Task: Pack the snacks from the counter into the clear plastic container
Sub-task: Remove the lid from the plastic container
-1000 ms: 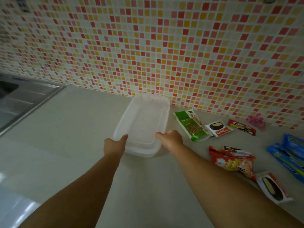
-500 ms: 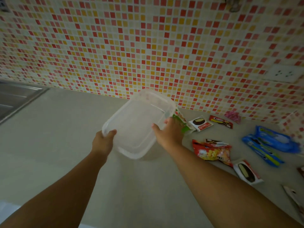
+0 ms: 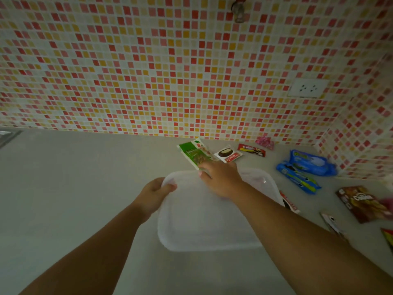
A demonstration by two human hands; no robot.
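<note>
The left hand [image 3: 156,193] is closed on the upper-left corner of the clear plastic container [image 3: 204,222], thumb over the rim and fingers curled beneath. The right hand [image 3: 221,177] reaches across the container's far edge with fingers extended and loosely spread, fingertips at the lower end of the green packet [image 3: 194,153]; whether it has hold of the packet cannot be told. The container sits at centre frame on the counter [image 3: 74,188], and its surface reads as flat with a raised border, so a lid may be in place, though this is not certain. Judgement: the step in hand is the first pick. It is best done with the left hand steadying the container, the packet pinched at its near end and laid flat along one wall, any lid removed beforehand. Count of snacks visible: one green packet, upper centre; one white chocolate-pie pack [image 3: 228,155] beside it; one red bar wrapper [image 3: 251,149]; one small pink wrapped item [image 3: 264,142] against the tiled wall [image 3: 148,71]; two blue packs [image 3: 306,167], overlapping at right; one brown box [image 3: 361,202] at far right; one pack partly hidden behind the right forearm [image 3: 289,202]; one blurred pack [image 3: 331,224] at lower right; one item cut off at the right edge, unidentified. Containers: one.
</note>
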